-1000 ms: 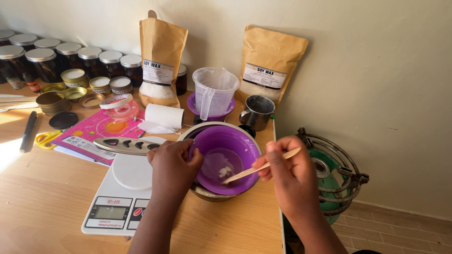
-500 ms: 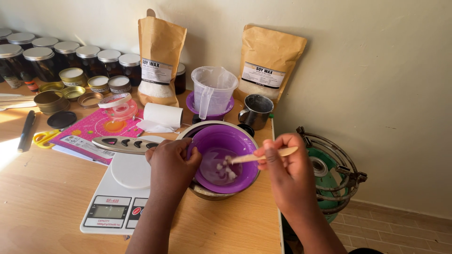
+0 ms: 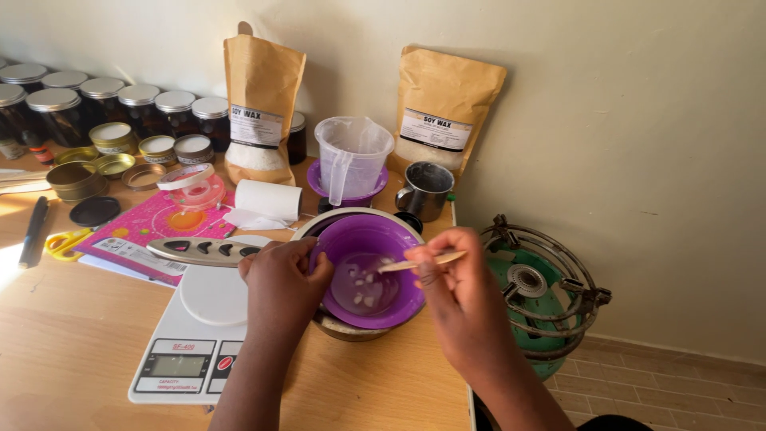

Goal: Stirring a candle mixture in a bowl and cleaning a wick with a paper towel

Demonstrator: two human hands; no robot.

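Bowl (image 3: pixel 396 249), purple, sat nested in a metal pot (image 3: pixel 343 327) near the right edge of the wooden table (image 3: pixel 72 335), with a few white bits lying in clear liquid at its bottom. Just left of it lay a white scale (image 3: pixel 207 335), partly under a grey thermometer (image 3: pixel 199 251). Two brown pouches (image 3: pixel 263 104) stood against the wall behind, with a clear jug (image 3: pixel 351 160) and a metal mug (image 3: pixel 424 190) between them and the bowl. A row of dark jars (image 3: pixel 120 108) lined the back left. The left hand (image 3: pixel 279 283) was curled over the bowl's left rim, fingers closed on it. The right hand (image 3: pixel 455 287) pinched a wooden stick (image 3: pixel 415 262), whose tip reached in over the bowl. Whether the tip touched the liquid could not be told.
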